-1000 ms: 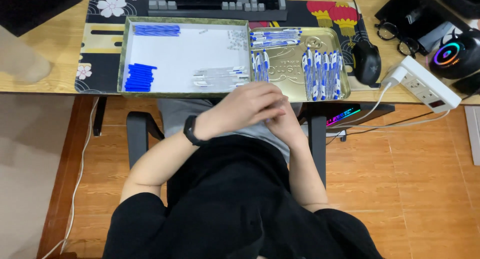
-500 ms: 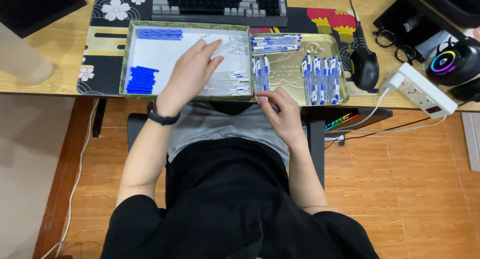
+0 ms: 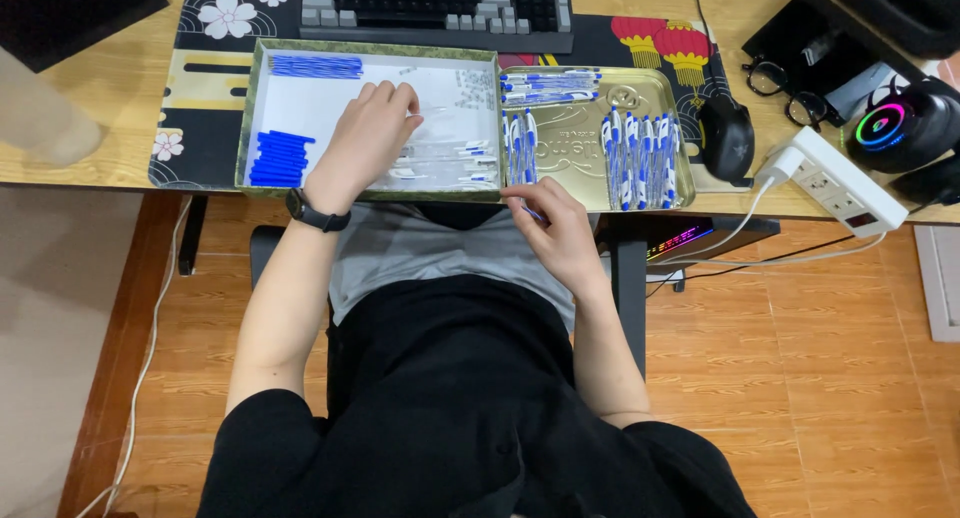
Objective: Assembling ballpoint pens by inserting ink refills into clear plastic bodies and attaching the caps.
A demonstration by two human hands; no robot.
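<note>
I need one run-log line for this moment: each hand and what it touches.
left hand: reaching into white tray, fingers over clear pen barrels | right hand: at desk edge, holding blue-white pen part | gold tray: assembled pens

Your left hand (image 3: 365,143) covers part of the clear parts in the white tray (image 3: 300,103). Whatever your right hand (image 3: 555,233) pinches is too small to tell. The keyboard (image 3: 440,8) is cut off at the top edge.

Left hand (image 3: 368,140) reaches forward, fingers spread flat — right hand (image 3: 553,230) curled (fingers pinched) nearer the body.
</note>
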